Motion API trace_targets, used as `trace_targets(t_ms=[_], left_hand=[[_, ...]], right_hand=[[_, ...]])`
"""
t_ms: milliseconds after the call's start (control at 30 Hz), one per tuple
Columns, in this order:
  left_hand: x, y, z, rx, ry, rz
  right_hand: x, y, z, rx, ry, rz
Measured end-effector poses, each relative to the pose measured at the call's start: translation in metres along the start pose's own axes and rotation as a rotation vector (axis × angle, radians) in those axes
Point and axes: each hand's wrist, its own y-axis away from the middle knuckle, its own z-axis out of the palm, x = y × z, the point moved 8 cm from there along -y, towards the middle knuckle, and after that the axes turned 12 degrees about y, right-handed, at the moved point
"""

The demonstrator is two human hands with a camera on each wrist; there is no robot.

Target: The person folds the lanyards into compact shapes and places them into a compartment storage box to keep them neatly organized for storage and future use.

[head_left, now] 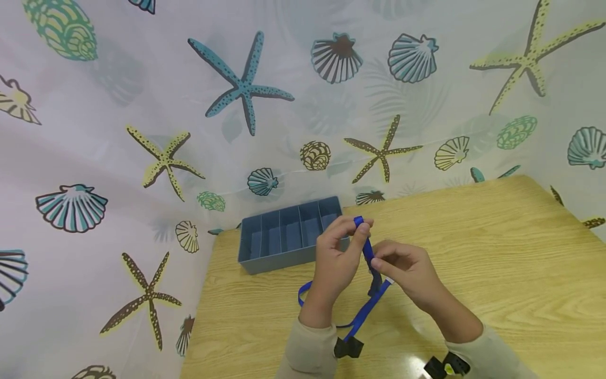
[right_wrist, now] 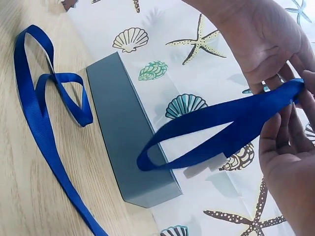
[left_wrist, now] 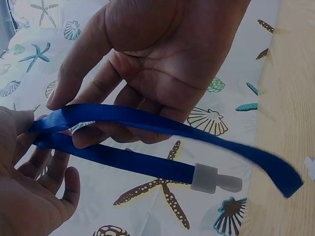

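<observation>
A blue lanyard (head_left: pixel 367 249) hangs between both hands over the table. Near its upper end, my left hand (head_left: pixel 338 255) pinches the strap between thumb and index finger. My right hand (head_left: pixel 409 271) sits lower and to the right, pinching the strap with thumb and fingertips. A small white plastic clip (left_wrist: pixel 216 178) ends one strap in the left wrist view, and a free strap end runs beside it. In the right wrist view, the folded part forms a narrow loop, while more of the blue strap (right_wrist: pixel 29 73) lies curled on the tabletop.
Behind the left hand stands a grey-blue box (head_left: pixel 279 259) with several compartments, at the table's back left. The wood-grain table (head_left: pixel 497 263) meets a white curtain (head_left: pixel 293 116) printed with shells and starfish, at the back and on both sides.
</observation>
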Motion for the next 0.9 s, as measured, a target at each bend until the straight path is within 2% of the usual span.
trace_targets(t_ms=[100, 333, 467, 567, 700, 900], left_hand=[[0.001, 0.001, 0.0, 0.001, -0.001, -0.002], [0.004, 0.0, 0.0, 0.009, -0.013, 0.002], [0.006, 0.0, -0.001, 0.018, -0.035, 0.024], [0.006, -0.001, -0.004, 0.036, -0.048, 0.038], [0.007, -0.003, -0.007, 0.071, -0.062, 0.056], [0.009, -0.006, -0.012, 0.1, -0.047, 0.052]], right_hand=[[0.001, 0.0, 0.002, -0.018, -0.029, -0.002], [-0.001, 0.001, 0.007, -0.071, -0.078, -0.086], [0.002, 0.004, 0.006, -0.057, -0.059, -0.039], [0.006, 0.007, 0.002, -0.018, -0.027, 0.039], [0.012, 0.012, 0.0, 0.012, -0.004, 0.101], [0.014, 0.019, 0.002, 0.003, 0.053, 0.087]])
